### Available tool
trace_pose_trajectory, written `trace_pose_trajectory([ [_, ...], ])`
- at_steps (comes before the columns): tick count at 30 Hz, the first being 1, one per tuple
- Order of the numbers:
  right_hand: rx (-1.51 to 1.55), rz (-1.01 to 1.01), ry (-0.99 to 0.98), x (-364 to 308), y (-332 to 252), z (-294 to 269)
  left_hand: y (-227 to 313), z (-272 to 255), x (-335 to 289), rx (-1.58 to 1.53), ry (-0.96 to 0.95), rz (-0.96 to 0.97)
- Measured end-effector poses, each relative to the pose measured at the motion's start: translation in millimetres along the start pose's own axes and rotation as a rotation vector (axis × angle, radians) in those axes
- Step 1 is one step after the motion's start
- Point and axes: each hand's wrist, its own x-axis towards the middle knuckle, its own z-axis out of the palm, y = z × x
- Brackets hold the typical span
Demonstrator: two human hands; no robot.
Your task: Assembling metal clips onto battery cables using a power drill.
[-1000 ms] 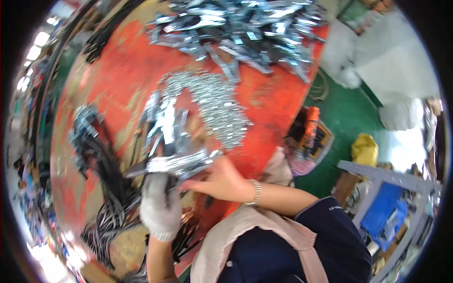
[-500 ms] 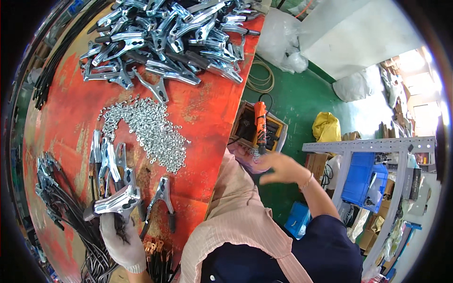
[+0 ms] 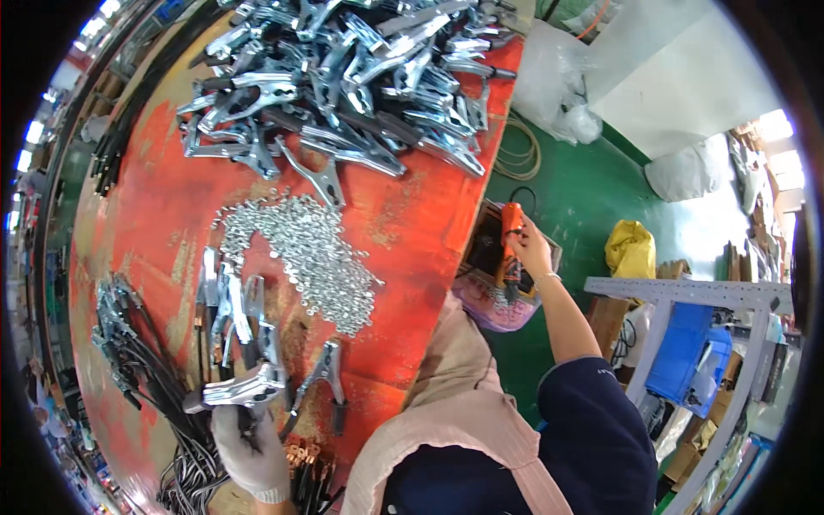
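In a white glove, my left hand point(image 3: 249, 455) is closed around a shiny metal spring clamp point(image 3: 245, 388) with a dark handle, above the red tabletop point(image 3: 395, 223). To the right, past the table's edge, my bare right hand point(image 3: 534, 253) is wrapped around an orange electric screwdriver point(image 3: 512, 221), over a box beside the table. Several clamps lie close to my left hand, one of them a single open-legged clamp point(image 3: 326, 378). A spread of small metal nuts point(image 3: 313, 266) covers the table's middle.
A large heap of metal clamps point(image 3: 343, 86) fills the table's far end. Black cables point(image 3: 163, 403) run along the left, and copper cable lugs point(image 3: 305, 455) lie near me. A pink container point(image 3: 493, 311) sits below the screwdriver. At right stands a grey rack point(image 3: 687, 292) with blue bins point(image 3: 675, 352).
My right hand has moved forward from below the screwdriver and taken hold of it. My left hand keeps its grip on the clamp. The whole view has shifted slightly.
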Motion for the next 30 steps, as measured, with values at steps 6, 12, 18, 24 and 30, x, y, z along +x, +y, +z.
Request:
trace_pose_trajectory([
  [6, 0.056, -0.028, -0.018, -3.8, -10.3, -6.4, 19.8, -7.8, 17.7, 0.063, 0.064, 0.142],
  [12, 0.051, 0.057, -0.105, 2.4, -23.1, -21.7, 24.4, -21.1, 28.3, -0.025, -0.039, 0.134],
  [18, 0.049, -0.312, 0.488, 17.2, -92.8, -30.3, 9.8, -18.9, 31.3, -0.007, -0.055, 0.122],
  [24, 0.687, -0.719, -0.299, -133.1, -300.5, -72.8, 27.4, -2.6, 40.7, -0.057, -0.035, 0.238],
  [30, 0.869, -0.361, -0.762, -167.7, -382.8, -21.5, 24.5, -1.8, 26.1, -0.085, -0.195, 0.082],
])
